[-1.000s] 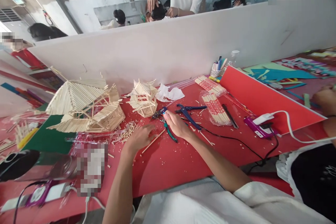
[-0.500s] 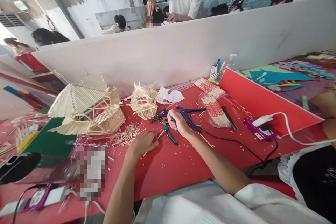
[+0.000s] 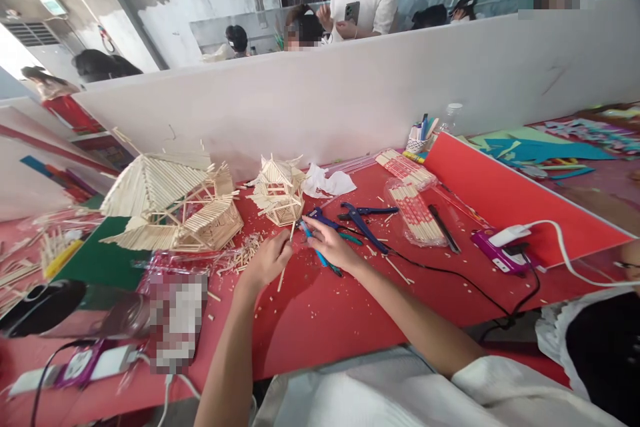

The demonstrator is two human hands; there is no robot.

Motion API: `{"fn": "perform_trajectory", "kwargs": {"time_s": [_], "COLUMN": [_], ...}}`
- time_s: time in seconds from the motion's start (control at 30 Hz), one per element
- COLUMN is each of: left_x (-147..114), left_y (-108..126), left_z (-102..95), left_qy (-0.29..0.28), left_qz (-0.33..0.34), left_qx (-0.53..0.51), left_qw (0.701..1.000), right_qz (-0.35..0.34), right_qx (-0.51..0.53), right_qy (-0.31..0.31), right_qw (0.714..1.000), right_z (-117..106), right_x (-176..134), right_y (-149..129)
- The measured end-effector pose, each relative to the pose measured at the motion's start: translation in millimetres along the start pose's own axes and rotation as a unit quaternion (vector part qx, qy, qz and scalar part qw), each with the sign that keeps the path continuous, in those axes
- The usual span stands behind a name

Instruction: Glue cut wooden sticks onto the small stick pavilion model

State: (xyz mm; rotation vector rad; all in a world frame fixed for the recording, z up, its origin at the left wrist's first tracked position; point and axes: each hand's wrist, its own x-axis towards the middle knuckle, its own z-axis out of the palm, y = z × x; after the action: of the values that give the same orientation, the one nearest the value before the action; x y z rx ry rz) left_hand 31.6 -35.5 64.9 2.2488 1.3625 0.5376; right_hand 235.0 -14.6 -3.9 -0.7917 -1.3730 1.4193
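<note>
My left hand [image 3: 267,259] is closed around a thin wooden stick [image 3: 281,278], which stands steeply with its upper end near the tool jaws. In my right hand [image 3: 331,241] are blue-handled pliers [image 3: 321,257], their jaws pointing at the top of the stick; whether they touch it I cannot tell. Just beyond my hands stands a small pavilion model [image 3: 281,195] made of sticks. A larger stick model [image 3: 173,197] with a slatted roof is to its left. Cut stick pieces [image 3: 245,255] lie in a heap beside my left hand.
Blue tube cutters [image 3: 363,227] lie right of my hands, near packs of sticks [image 3: 417,210] and a black pen [image 3: 444,228]. A purple power strip [image 3: 500,255] with cables and a red board [image 3: 520,193] are farther right. A white partition [image 3: 350,93] runs behind.
My left hand has brought the stick up steeper. My right hand has moved left and lower with the pliers, its fingers more stretched. Across the partition, a person's arm has come down.
</note>
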Motion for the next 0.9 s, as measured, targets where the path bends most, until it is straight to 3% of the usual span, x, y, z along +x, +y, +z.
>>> {"fn": "perform_trajectory", "kwargs": {"time_s": [0.13,0.3,0.5,0.9], "left_x": [0,2,3,5], "left_y": [0,-1,-2,6], "left_z": [0.6,4.5,8.4,8.5], "left_qy": [-0.007,-0.045,-0.075,0.033], "left_qz": [0.011,0.051,0.056,0.016], "left_qx": [-0.036,-0.058,-0.054,-0.202], "left_qw": [0.999,0.996,0.994,0.979], "right_qz": [-0.009,-0.012,0.019,0.046], "right_qx": [-0.004,0.007,0.043,0.121], "right_qy": [0.000,0.021,0.044,0.061], "right_qw": [1.000,1.000,0.998,0.990], "right_z": [5,5,4,6], "right_x": [-1,-2,0,0], "right_y": [6,-5,-12,-17]}}
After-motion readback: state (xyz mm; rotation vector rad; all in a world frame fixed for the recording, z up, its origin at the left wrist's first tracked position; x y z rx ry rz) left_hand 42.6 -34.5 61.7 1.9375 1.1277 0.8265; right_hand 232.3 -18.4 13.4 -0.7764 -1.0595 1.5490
